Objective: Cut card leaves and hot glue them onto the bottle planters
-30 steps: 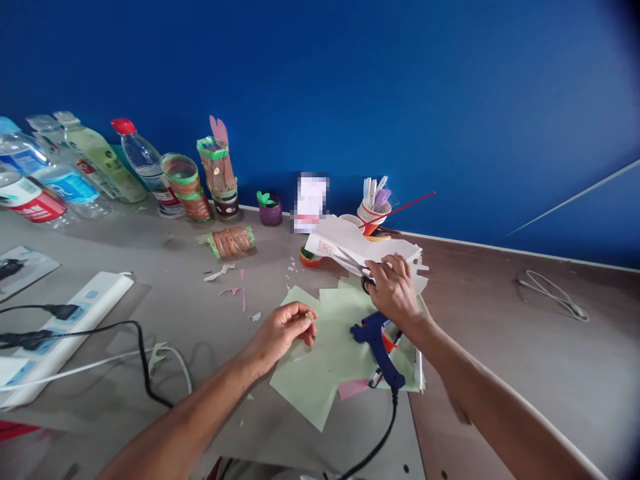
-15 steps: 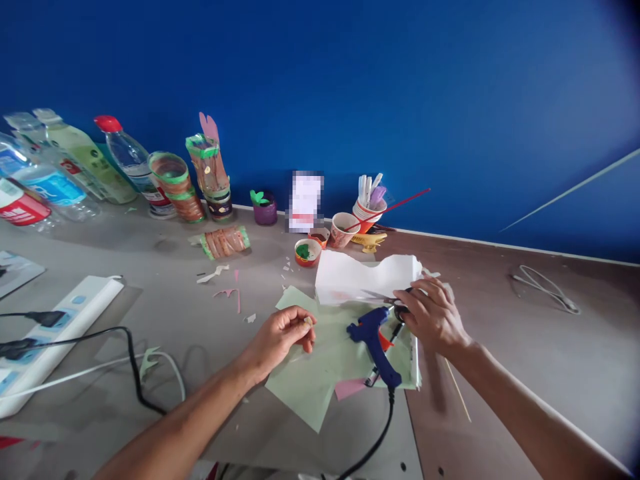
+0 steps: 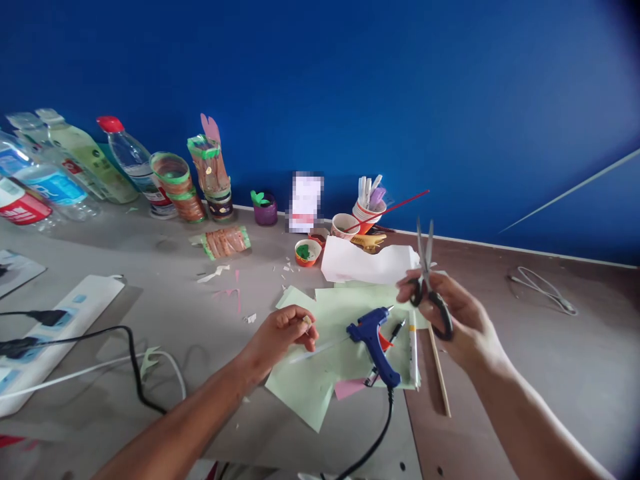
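Note:
Between the thumb and fingers of my left hand is a small pale scrap, too small to name further. My right hand is closed on a pair of scissors with black handles; the blades point up and stand slightly apart. Below and between my hands lies a blue glue gun with an orange trigger, on pale green paper sheets. A black pen is partly hidden beneath the glue gun. White paper lies behind, close to the scissors.
Bottles and brown-green painted containers stand at the back left. A small tub of green paint sits near several paper cups. At left is a power strip with cables. A wooden stick lies at right.
My right hand has lifted the scissors off the papers and moved right, turning the blades upward. The white paper has shifted back a little. My left hand stays nearly still.

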Tool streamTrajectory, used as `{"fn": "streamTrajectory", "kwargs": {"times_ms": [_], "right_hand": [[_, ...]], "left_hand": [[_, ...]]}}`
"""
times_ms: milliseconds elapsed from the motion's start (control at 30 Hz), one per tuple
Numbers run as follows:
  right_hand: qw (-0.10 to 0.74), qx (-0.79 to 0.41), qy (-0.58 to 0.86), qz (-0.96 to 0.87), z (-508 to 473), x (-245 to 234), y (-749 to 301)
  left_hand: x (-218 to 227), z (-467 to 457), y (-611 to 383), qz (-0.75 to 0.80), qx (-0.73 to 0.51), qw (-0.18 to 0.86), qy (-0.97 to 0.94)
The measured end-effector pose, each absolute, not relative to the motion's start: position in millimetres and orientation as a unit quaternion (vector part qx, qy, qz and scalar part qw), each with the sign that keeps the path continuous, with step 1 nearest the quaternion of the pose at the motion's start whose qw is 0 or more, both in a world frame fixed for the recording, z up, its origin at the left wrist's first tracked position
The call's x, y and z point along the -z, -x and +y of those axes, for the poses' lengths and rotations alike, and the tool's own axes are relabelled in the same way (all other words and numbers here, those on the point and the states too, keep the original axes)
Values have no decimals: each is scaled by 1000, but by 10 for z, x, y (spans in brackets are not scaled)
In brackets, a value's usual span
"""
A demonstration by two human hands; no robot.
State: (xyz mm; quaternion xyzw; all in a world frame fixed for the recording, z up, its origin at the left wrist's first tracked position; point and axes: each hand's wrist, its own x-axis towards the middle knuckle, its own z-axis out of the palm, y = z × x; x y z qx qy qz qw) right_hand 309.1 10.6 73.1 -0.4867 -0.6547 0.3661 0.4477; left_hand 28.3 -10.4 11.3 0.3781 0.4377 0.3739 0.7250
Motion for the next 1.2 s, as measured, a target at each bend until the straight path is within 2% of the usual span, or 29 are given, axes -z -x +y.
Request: {"fn": "streamTrajectory", "kwargs": {"times_ms": [67, 133, 233, 333, 500, 633, 800, 900, 1067, 1200], "right_hand": [[441, -497, 441, -604, -56, -716, -2885], [415, -571, 415, -574, -161, -630, -2686], [379, -627, 400, -550, -229, -476, -2437], [364, -634, 404, -550, -245, -356, -2278], [350, -551, 449, -610, -289, -181, -2203], [332, -434, 472, -692, -339, -83, -2215], [376, -308, 484, -728, -347, -46, -2185], [402, -265, 490, -727, -352, -53, -2157], [394, -199, 456, -772, -373, -65, -2104], [415, -189, 453, -766, -367, -55, -2083]], "left_hand": [[-115, -110, -283, 439, -373, 731, -365], [-114, -107, -277, 443, -380, 736, -343], [-115, -89, -258, 452, -398, 736, -310], [-123, -69, -247, 450, -406, 739, -294], [-102, -54, -262, 468, -428, 718, -286], [-97, -46, -260, 471, -448, 718, -249], [-94, -45, -269, 462, -437, 735, -235], [-62, -66, -311, 463, -418, 742, -244], [-73, -133, -393, 458, -380, 732, -331], [-130, -163, -420, 451, -350, 729, -377]]}}
